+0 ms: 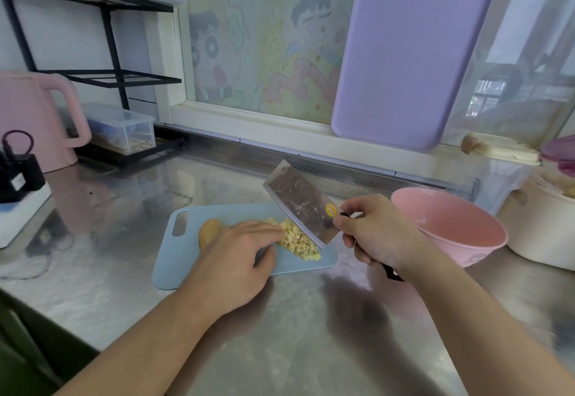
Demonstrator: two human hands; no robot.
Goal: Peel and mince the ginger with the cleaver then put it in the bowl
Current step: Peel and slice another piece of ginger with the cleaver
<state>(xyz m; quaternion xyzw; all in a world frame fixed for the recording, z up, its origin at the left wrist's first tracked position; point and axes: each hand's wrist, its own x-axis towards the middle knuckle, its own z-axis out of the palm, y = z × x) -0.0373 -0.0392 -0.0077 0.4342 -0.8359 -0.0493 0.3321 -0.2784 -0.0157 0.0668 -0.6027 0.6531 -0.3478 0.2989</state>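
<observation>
Nearest, left hand (236,258) flat on the blue cutting board (174,268), straight fingers touching the minced ginger (297,241), probably herding it toward the blade. Right hand (376,234) clenched round the cleaver (300,206) handle, blade tilted with its edge at the pile, apparently as a scoop. Just behind, 1 unpeeled ginger piece (209,230). Farther right, pink bowl (451,224) waiting near the board's end, nothing visible inside.

Left hand (239,258) and right hand (373,234): both bare, no gloves, rings or watch visible. Forearms bare to frame edge at 6 and 4 o'clock; no sleeve in view. Fingernails short, unpainted where visible.
</observation>
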